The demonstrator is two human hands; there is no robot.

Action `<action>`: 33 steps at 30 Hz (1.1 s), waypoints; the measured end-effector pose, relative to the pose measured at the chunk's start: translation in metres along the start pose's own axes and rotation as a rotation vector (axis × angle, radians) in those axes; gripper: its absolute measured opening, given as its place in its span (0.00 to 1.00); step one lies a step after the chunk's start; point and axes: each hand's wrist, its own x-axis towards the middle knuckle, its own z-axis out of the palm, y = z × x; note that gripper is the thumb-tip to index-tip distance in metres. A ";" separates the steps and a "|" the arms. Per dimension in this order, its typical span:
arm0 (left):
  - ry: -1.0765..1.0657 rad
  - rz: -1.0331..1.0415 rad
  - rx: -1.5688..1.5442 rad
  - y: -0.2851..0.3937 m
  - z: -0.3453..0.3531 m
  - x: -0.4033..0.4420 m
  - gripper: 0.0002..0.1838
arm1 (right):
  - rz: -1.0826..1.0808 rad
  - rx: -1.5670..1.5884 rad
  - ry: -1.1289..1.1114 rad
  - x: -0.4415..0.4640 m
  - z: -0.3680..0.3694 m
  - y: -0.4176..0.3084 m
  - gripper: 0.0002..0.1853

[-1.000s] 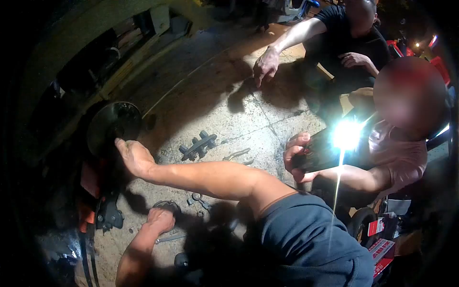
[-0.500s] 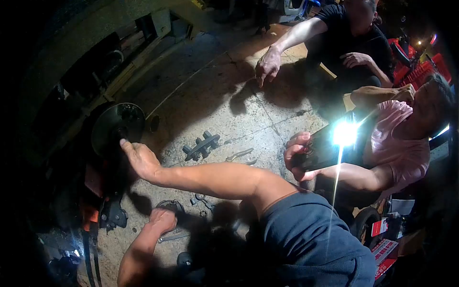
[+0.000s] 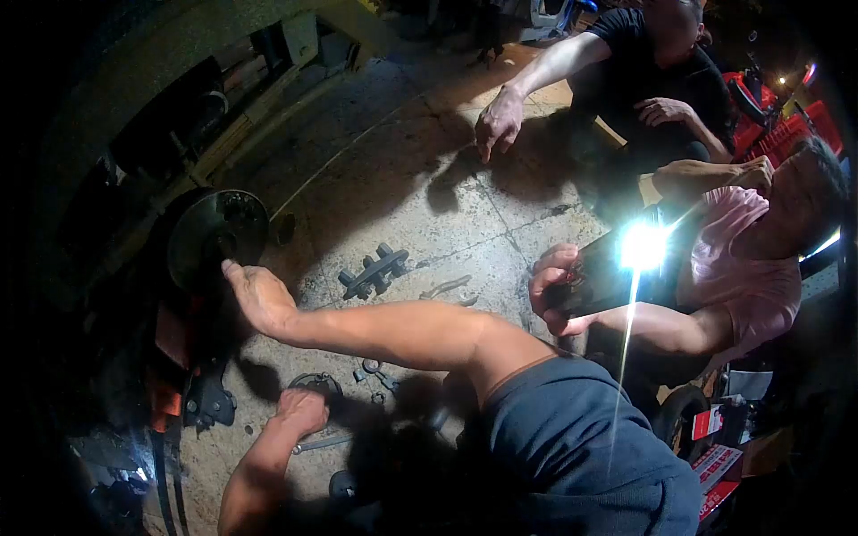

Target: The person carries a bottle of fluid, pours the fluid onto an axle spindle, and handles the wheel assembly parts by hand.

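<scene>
A dark round metal disc (image 3: 191, 234) stands upright at the left, its centre in shadow. The thumb of my right hand (image 3: 261, 301) rests at its hub, and the other fingers curl out of sight on the dark side. Low on the floor, my left hand (image 3: 302, 413) is closed at a dark ring-shaped metal part (image 3: 319, 384); its fingertips are hidden. A curved metal strip (image 3: 323, 442) lies just below that hand. Small metal links (image 3: 382, 379) sit to its right.
Farther out lie a dark part with several stubs (image 3: 375, 270) and a thin metal piece (image 3: 445, 287). One person in black (image 3: 657, 85) points at the floor. Another in pink (image 3: 742, 259) holds a dark object beside a bright lamp (image 3: 644, 247). Red-and-white boxes (image 3: 718, 469) stand lower right.
</scene>
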 end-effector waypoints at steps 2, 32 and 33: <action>0.052 0.064 0.031 -0.002 0.003 -0.001 0.16 | 0.016 0.034 -0.005 -0.003 0.001 -0.002 0.36; 0.595 0.298 0.457 -0.032 0.086 0.038 0.10 | 0.020 0.193 -0.024 -0.005 -0.007 0.001 0.36; 0.333 0.225 0.180 -0.022 0.070 0.031 0.10 | 0.014 0.191 0.001 -0.004 -0.007 0.000 0.36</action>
